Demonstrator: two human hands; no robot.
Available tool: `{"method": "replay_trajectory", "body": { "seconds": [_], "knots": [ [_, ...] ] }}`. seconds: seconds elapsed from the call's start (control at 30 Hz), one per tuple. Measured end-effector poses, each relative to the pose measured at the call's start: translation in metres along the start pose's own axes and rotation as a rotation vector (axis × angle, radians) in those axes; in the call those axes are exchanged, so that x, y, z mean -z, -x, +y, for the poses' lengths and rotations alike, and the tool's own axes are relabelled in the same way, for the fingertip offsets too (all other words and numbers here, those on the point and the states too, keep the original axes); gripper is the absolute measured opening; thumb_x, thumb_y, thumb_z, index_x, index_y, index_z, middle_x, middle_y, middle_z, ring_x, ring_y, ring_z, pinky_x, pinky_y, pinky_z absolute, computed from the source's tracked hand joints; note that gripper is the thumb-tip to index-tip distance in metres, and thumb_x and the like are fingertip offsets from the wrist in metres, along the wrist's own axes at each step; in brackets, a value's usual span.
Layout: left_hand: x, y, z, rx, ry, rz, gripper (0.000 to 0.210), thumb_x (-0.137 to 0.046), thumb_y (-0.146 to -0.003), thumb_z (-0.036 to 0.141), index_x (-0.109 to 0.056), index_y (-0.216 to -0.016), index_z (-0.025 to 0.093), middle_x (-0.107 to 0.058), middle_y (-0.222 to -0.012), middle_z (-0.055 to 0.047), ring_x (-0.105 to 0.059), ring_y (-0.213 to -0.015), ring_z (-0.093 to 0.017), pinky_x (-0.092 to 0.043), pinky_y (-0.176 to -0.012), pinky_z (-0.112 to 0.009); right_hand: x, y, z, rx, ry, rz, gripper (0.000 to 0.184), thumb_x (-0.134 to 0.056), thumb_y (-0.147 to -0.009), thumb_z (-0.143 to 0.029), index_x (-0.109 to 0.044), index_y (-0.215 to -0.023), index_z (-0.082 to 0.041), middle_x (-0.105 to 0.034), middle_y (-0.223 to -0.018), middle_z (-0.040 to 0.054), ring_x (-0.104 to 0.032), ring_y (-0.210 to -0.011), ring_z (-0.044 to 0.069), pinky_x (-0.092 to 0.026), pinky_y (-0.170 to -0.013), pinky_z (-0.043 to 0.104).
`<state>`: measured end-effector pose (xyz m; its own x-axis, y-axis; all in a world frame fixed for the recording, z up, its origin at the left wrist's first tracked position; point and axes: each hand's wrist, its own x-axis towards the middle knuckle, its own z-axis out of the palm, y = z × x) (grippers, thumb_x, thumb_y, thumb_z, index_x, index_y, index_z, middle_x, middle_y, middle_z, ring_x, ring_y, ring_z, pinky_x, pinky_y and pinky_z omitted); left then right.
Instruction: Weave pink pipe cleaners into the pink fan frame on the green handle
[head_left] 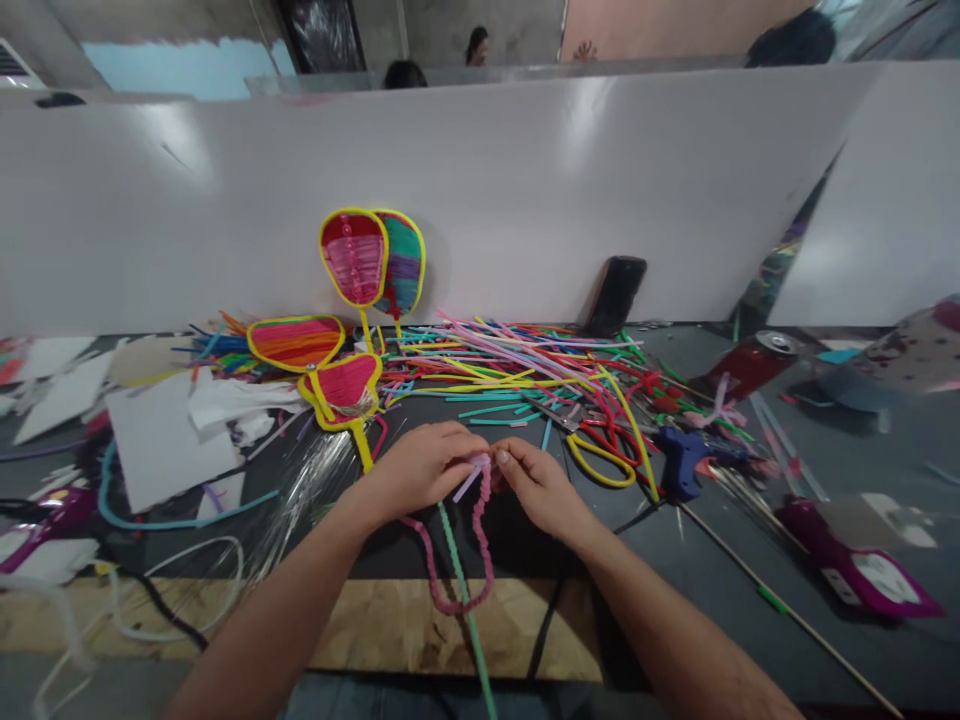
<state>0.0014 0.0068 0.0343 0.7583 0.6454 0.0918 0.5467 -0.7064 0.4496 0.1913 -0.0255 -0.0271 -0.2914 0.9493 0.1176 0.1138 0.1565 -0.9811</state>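
Below both hands in the head view, a pink crinkled cord (482, 540) was seen hanging in a loop over the pale wooden strip (360, 630), crossed by a green wound stem (457, 560). The cord's upper end was pinched by thumb and fingertips of the left hand (435, 462) and the right hand (536, 487), brought close together; a lilac strip (466, 484) jutted out there.

The cord was judged very light, soft and springy, unlikely to slip, but easily flattened; a light fingertip hold near its ends was considered best. The stem was judged stiffer and better taken along its middle.

The exact pinch points were masked by the fingers. The stem's upper end was covered near the left hand, and its lower end was cut off by the frame. Whether cord and stem were joined could not be told.
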Motion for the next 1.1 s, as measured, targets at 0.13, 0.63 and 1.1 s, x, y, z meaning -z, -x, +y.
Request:
{"method": "replay_trajectory", "body": {
  "seconds": [0.13, 0.63, 1.1],
  "knots": [
    [0.005, -0.003, 0.002, 0.025, -0.026, 0.009, 0.022, -0.046, -0.086, 0.021, -0.062, -0.101, 0.02, -0.062, -0.097, -0.005, -0.057, -0.092, -0.016, -0.043, -0.082, -0.027, -0.002, 0.005, -0.01, 0.271, 0.311, 0.108, 0.019, -0.052, -0.078, -0.019, -0.051, -0.097, -0.02, -0.056, -0.094, 0.0051, -0.055, -0.084, 0.017, -0.049, -0.074, 0.031],
    [0.015, -0.018, 0.004, 0.186, 0.216, -0.062, 0.022, -0.051, -0.078, 0.027, -0.062, -0.095, 0.017, -0.064, -0.084, 0.0, -0.055, -0.076, -0.014, -0.039, -0.067, -0.022, -0.012, 0.007, -0.005, 0.607, 0.62, 0.317, 0.019, -0.048, -0.08, -0.007, -0.056, -0.088, -0.023, -0.06, -0.095, 0.006, -0.057, -0.089, 0.017, -0.051, -0.077, 0.031],
    [-0.001, -0.018, -0.008, 0.332, 0.644, -0.101, 0.03, -0.048, -0.08, 0.039, -0.063, -0.086, 0.013, -0.057, -0.067, 0.002, -0.046, -0.058, -0.01, -0.035, -0.054, -0.02, -0.01, 0.01, -0.001, 0.475, 0.575, 0.335, 0.011, -0.049, -0.087, -0.015, -0.056, -0.089, -0.023, -0.07, -0.097, 0.0036, -0.067, -0.086, 0.014, -0.052, -0.076, 0.027]
  ]
}}
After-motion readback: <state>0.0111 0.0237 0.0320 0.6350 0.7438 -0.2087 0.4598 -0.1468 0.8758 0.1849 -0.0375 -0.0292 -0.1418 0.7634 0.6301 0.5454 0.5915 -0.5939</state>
